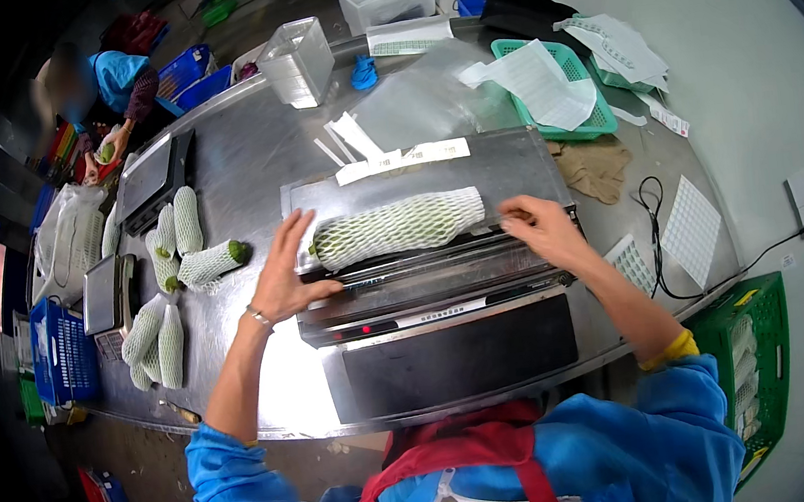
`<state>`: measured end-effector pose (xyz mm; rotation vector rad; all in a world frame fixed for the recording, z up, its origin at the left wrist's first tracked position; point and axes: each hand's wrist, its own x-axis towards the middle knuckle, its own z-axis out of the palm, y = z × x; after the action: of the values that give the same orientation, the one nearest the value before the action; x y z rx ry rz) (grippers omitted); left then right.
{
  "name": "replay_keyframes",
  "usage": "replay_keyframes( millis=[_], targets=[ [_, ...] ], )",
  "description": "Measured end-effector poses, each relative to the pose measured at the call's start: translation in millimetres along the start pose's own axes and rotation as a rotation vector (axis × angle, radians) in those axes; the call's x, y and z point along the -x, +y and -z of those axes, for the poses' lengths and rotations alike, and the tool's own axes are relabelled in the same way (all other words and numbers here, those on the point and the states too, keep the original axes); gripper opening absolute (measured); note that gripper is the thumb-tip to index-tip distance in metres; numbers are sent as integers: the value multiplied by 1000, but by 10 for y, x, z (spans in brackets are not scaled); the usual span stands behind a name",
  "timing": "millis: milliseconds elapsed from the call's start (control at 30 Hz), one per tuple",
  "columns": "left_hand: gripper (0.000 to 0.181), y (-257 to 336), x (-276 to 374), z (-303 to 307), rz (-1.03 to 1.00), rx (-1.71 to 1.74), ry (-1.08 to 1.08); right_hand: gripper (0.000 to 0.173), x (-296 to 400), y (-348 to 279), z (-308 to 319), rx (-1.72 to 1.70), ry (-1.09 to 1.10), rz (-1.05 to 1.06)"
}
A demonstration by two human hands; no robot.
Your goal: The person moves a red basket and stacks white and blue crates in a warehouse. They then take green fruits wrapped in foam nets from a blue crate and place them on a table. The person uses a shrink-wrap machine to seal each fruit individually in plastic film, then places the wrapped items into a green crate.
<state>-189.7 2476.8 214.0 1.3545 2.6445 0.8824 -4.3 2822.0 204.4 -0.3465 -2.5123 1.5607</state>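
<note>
A long green vegetable in a white foam net sleeve [400,229] lies crosswise on top of a tabletop film-wrapping machine [435,284]. Beside its left end, my left hand [288,274] is spread, thumb apart from the fingers and nothing in its grasp. Past the right end of the sleeve, my right hand [543,227] hovers with bent fingers close together; whether they pinch clear film is too hard to see. A printed label strip [403,160] lies behind the vegetable on the machine. In front of the machine's lit red indicator is a black plate [457,355].
Several netted vegetables [170,334] lie at left near two weighing scales [145,182]. Clear trays [298,63] and a green basket [561,87] stand behind. A black cord [654,239] runs rightwards to a wall socket. Another person [112,83] handles a vegetable at far left.
</note>
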Motion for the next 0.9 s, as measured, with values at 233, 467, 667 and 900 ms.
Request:
replay_keyframes(
  millis=[233, 467, 667, 900],
  targets=[
    [64, -118, -367, -263, 47, 169, -131, 26, -480, 42, -439, -199, 150, 21],
    [40, -168, -535, -260, 201, 420, -159, 10, -572, -278, -431, -538, 125, -31],
    [26, -181, -464, -438, 179, 569, 42, 12, -559, -191, -402, -579, 119, -221],
    [70, 201, -322, -419, -92, 87, 37, 15, -475, -589, -476, -685, -22, -288]
  ],
)
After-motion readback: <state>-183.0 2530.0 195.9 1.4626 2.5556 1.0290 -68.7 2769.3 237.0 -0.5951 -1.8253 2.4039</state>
